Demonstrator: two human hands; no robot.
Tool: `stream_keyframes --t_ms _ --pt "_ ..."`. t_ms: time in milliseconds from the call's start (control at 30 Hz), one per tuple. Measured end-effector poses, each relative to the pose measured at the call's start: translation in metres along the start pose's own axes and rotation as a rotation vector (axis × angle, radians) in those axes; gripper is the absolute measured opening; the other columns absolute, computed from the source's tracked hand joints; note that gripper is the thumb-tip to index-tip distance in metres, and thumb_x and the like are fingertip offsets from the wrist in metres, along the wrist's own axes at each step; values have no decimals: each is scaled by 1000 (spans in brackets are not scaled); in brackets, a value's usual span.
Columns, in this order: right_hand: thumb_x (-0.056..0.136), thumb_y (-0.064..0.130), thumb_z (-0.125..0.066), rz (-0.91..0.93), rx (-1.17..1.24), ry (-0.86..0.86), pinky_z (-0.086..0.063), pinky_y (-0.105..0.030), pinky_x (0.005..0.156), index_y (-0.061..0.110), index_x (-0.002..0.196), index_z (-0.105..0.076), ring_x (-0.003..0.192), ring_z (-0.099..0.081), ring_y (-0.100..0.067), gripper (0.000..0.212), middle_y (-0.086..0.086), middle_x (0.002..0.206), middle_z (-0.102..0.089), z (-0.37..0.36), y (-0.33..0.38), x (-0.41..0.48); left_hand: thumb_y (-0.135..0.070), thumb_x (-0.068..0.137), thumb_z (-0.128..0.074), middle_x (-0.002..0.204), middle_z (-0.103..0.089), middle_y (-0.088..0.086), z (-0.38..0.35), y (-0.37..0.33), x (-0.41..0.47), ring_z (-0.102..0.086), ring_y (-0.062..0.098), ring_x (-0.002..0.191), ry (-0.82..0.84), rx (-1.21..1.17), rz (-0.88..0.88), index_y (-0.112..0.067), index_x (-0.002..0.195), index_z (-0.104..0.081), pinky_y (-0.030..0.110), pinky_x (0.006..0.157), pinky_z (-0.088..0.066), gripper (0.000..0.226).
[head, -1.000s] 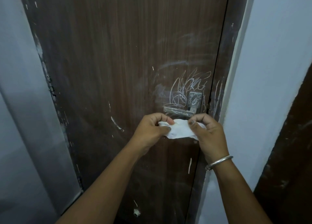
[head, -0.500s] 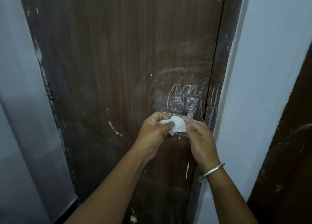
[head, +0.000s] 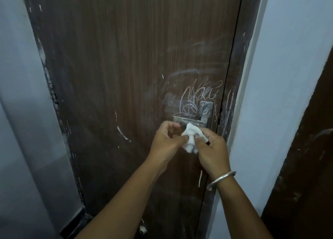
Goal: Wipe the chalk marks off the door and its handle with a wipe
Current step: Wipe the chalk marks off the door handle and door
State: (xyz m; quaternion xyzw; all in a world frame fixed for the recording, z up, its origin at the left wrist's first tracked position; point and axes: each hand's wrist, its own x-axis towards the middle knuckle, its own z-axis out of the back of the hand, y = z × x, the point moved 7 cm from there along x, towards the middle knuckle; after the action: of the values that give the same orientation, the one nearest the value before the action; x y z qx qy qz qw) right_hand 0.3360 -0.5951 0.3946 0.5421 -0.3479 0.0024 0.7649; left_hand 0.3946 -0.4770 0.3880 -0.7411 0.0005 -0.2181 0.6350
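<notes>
The wipe [head: 190,139], spread between both hands a second ago, has been bunched into a wad. It is now pinched just below the handle [head: 187,120] by the curled fingers of the left hand [head: 166,146] and right hand [head: 213,149]. The chalk marks [head: 196,96] on the door [head: 126,76] remain unwiped, so wiping is judged about to begin.

The door [head: 126,76] looks like dark brown wood-grain veneer or laminate, matt and scuffed, with dusty white chalk [head: 196,94] scribbled and smeared over it and pale chips along its left edge. The handle [head: 187,120] and its plate [head: 205,107] are grey metal with a dull brushed sheen, while the bangle [head: 221,180] is smooth, polished silvery metal. The wipe [head: 191,141] is white, soft and crumpled, whether cloth or paper is hard to tell, and the wall [head: 288,76] is smooth matt paint.
</notes>
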Motion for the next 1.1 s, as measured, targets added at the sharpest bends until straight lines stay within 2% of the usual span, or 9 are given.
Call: stream_keyframes --t_ms 100,233,400,533,633,833,900,1000,1100 --pt "88 2 -54 -9 82 89 -53 -27 71 25 97 -65 83 -64 -12 27 7 88 -67 -3 4 1 11 80 -60 93 -65 -1 -7 -7 -1 -63 7 83 187 48 -67 -25 110 -56 19 67 -52 47" --pt "84 1 -60 -9 86 67 -53 -25 66 26 86 -57 79 -62 -12 25 5 84 -63 0 2 3 9 81 -61 72 -58 5 -7 -16 0 -56 10 60 174 155 -97 -13 83 -61 19 54 -50 22" --pt "82 -6 -59 -75 265 71 -55 -35 63 17 75 -65 75 -66 -29 25 -11 79 -68 0 -5 2 8 83 -59 65 -54 5 -7 -17 -1 -50 5 45 161 125 -90 -11 73 -55 14 41 -39 22" --pt "81 -7 -58 -212 503 27 -50 -38 73 6 77 -67 79 -62 -28 17 -19 84 -66 2 -9 1 -3 78 -66 65 -57 4 -10 -17 4 -53 6 52 147 102 -61 -13 71 -62 17 50 -42 13" --pt "78 -5 -64 -242 529 -58 -50 -34 69 10 74 -63 75 -58 -23 15 -12 80 -63 5 -11 6 -11 75 -67 70 -62 9 -15 -18 6 -58 19 65 153 52 -35 -12 73 -66 30 64 -49 3" --pt "74 -18 -61 -385 765 -392 -53 -23 53 4 104 -54 74 -62 -22 38 -10 89 -62 12 -25 15 12 76 -64 78 -64 5 -25 -24 17 -60 13 66 69 117 -131 -16 82 -62 23 62 -53 29" --pt "75 -13 -63 -336 683 -464 -54 -27 56 10 91 -61 75 -64 -24 28 -9 86 -65 20 -25 19 9 78 -64 82 -65 4 -27 -24 22 -63 15 72 62 117 -140 -19 84 -62 31 68 -56 28" --pt "80 0 -65 -88 260 -469 -55 -35 67 24 78 -65 81 -65 -25 24 -2 84 -67 40 -8 36 3 80 -62 90 -65 1 -21 -27 34 -63 17 83 10 177 -166 -26 84 -60 35 76 -56 29" --pt "84 5 -61 139 -278 -423 -43 -10 65 18 88 -70 80 -59 -19 16 -7 89 -66 49 16 58 3 83 -59 92 -63 -4 -12 -31 50 -61 12 88 0 270 -192 -23 88 -58 21 78 -52 27"
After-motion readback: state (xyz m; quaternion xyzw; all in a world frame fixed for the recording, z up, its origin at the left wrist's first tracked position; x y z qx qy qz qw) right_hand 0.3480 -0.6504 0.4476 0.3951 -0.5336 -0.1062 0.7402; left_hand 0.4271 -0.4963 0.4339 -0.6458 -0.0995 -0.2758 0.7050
